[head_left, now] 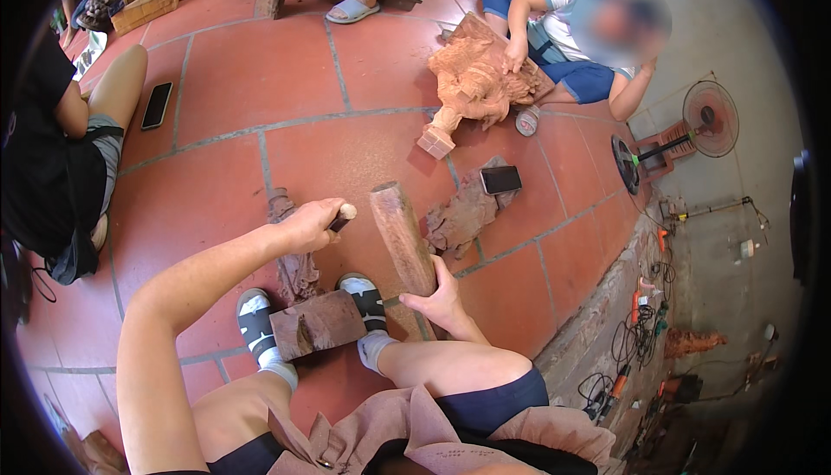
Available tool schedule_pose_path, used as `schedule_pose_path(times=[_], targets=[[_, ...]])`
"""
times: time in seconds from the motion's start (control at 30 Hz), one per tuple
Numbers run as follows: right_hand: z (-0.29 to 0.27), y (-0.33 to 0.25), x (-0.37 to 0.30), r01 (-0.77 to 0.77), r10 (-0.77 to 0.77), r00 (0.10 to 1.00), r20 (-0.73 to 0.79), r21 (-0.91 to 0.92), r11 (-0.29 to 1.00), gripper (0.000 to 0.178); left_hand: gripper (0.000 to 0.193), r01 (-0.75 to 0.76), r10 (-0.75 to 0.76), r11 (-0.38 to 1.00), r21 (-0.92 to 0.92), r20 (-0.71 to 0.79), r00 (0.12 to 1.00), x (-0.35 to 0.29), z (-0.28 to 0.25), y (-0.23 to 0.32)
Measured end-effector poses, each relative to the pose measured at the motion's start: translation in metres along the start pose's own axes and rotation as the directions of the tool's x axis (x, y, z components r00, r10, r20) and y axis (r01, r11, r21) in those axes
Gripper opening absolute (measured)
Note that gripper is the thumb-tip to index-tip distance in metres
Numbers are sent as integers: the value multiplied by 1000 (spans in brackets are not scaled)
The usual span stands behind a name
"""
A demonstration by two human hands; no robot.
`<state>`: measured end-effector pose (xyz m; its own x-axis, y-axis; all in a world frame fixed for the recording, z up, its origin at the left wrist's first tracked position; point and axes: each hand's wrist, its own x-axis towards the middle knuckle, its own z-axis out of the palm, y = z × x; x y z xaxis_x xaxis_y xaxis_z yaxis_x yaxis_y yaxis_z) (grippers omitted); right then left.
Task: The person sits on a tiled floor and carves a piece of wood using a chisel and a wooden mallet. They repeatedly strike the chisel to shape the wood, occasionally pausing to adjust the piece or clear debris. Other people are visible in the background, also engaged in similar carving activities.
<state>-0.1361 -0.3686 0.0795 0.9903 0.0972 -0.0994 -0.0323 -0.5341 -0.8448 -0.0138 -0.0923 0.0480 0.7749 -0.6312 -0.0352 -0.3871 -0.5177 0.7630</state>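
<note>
My left hand (309, 227) is closed around a chisel's handle (345, 214); its pale end points up, and the blade is hidden from view. My right hand (446, 299) grips a thick, round wooden mallet (402, 234) near its lower end, and the mallet stands up tilted leftward. Between my feet, a dark brown wood carving (299, 278) lies on the floor with its square base block (318, 326) toward me. The left hand hovers over its middle, covering part of it.
Right of the mallet lies another carving (459, 220) with a phone (500, 180) on it. Beyond, a seated person touches a large orange-brown carved figure (485, 86). Another person sits at left near a phone (156, 105). A fan (710, 118) and cables (636, 336) line the right wall.
</note>
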Motion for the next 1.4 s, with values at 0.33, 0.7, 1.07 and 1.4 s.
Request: schedule_pose_path(times=[0.33, 0.7, 1.07, 1.4], targets=[[1, -14, 0, 39, -40, 999, -6, -72, 997, 69, 26, -63, 63, 998, -29, 10, 998, 0, 7, 3], [-2, -2, 1, 106, -109, 991, -81, -41, 994, 70, 30, 25, -26, 1000, 10, 55, 998, 1, 3, 17], [-8, -4, 2, 94, -92, 996, 20, -262, 961, 75, 41, 18, -25, 997, 75, 88, 996, 5, 7, 13], [-1, 5, 1, -82, 85, 995, 50, -63, 995, 73, 45, -11, 8, 999, 47, 50, 999, 4, 7, 2]])
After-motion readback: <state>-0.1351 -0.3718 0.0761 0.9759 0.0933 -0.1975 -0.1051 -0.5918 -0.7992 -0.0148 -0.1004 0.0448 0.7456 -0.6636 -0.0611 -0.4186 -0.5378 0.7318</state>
